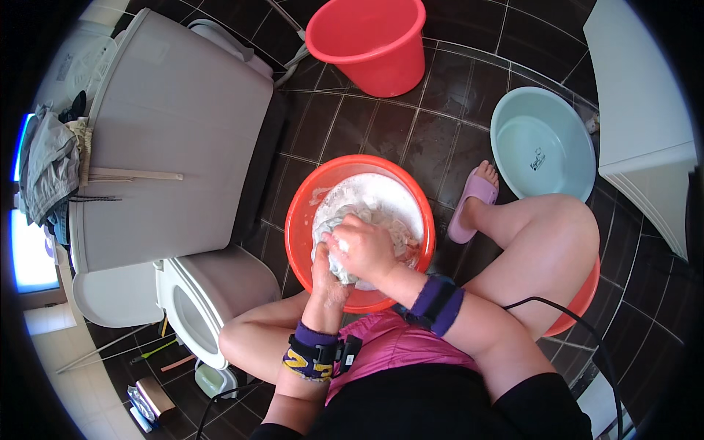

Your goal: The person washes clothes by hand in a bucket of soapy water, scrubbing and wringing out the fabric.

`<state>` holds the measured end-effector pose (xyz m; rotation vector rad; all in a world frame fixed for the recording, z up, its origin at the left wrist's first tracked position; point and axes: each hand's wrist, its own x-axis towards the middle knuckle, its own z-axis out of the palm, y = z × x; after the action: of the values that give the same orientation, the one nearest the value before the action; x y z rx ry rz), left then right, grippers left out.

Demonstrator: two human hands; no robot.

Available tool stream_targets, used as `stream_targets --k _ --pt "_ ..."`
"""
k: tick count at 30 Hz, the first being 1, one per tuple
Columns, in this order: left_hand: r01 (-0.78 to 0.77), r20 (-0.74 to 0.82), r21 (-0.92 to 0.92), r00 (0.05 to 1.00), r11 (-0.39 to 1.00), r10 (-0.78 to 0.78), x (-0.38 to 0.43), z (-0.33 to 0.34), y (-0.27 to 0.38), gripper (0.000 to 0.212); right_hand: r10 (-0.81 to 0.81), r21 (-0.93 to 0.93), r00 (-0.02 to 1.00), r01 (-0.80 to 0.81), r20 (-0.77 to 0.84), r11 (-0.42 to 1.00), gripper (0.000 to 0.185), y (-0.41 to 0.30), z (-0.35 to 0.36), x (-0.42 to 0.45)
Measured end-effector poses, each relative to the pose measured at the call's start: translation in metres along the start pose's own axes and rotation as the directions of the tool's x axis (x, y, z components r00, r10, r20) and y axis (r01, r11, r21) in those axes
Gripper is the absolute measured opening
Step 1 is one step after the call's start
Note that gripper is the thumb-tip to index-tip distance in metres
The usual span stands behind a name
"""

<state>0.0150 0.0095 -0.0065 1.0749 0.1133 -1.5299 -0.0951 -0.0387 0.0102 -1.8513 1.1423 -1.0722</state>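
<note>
Between my knees stands a red plastic basin (292, 231) with white suds (379, 190) on the water. A wet, pale cloth (341, 220) is bunched over the basin's near left part, between my two hands. My left hand (327, 275) grips it from the left and below. My right hand (366, 247) is closed over its top, with foam on the fingers. More wet fabric (404, 236), whitish with reddish parts, lies in the suds to the right. The fingertips of both hands are partly hidden by the cloth and each other.
A taller red bucket (385, 71) stands beyond the basin, and a pale blue tub (550, 143) at the right. A toilet (192, 308) and a large grey appliance (181, 126) bearing clothes (49, 165) are at the left. Black cables run beside both arms. The dark floor tiles look wet.
</note>
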Motion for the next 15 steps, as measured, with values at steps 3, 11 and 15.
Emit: stream_targets --k 3,11,15 --pt "-0.059 0.304 -0.048 0.950 0.997 0.071 0.016 -0.081 0.002 0.035 -0.119 0.177 0.993 0.119 -0.015 0.977 0.021 -0.043 -0.008 -0.007" --pt "0.008 -0.159 -0.008 0.987 1.000 -0.010 -0.013 0.030 0.000 0.030 0.031 -0.013 0.999 -0.031 -0.041 0.999 0.024 0.001 -0.008 0.005" --pt "-0.068 0.118 -0.379 0.986 0.923 0.122 -0.035 -0.007 -0.014 0.032 -0.186 0.120 0.980 0.176 0.072 0.977 0.023 -0.048 -0.005 -0.015"
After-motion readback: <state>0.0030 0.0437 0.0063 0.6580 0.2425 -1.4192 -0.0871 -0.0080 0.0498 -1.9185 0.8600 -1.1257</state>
